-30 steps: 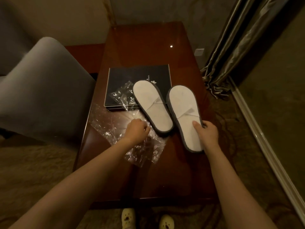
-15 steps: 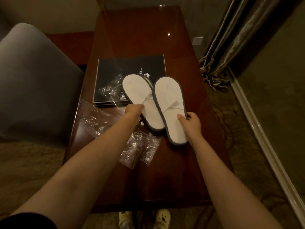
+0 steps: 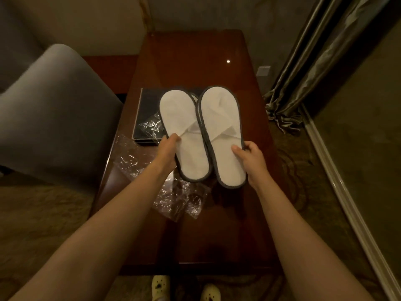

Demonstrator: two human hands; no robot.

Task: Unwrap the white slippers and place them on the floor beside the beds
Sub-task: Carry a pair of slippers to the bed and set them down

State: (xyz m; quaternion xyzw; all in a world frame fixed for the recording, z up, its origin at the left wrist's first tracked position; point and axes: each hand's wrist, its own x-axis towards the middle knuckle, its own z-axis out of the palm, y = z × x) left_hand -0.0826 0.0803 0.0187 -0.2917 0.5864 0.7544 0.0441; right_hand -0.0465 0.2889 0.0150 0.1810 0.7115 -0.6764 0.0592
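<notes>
Two white slippers with dark grey edging are held side by side above the wooden table point(image 3: 217, 224). My left hand point(image 3: 168, 149) grips the left slipper point(image 3: 184, 131) at its left edge, thumb on top. My right hand point(image 3: 249, 156) grips the right slipper point(image 3: 221, 131) at its right edge, thumb on the insole. Both slippers are bare of wrapping. The crumpled clear plastic wrapper point(image 3: 173, 196) lies on the table under my left forearm.
A dark flat box point(image 3: 147, 114) lies on the table behind the slippers, with another scrap of clear plastic point(image 3: 153, 127) on it. A grey upholstered chair point(image 3: 50, 114) stands at the left. Curtains point(image 3: 303, 72) hang at the right above a baseboard point(image 3: 347, 192). Carpet surrounds the table.
My left hand left the plastic wrapper and took hold of the left slipper. Both slippers have come together and risen off the table and box.
</notes>
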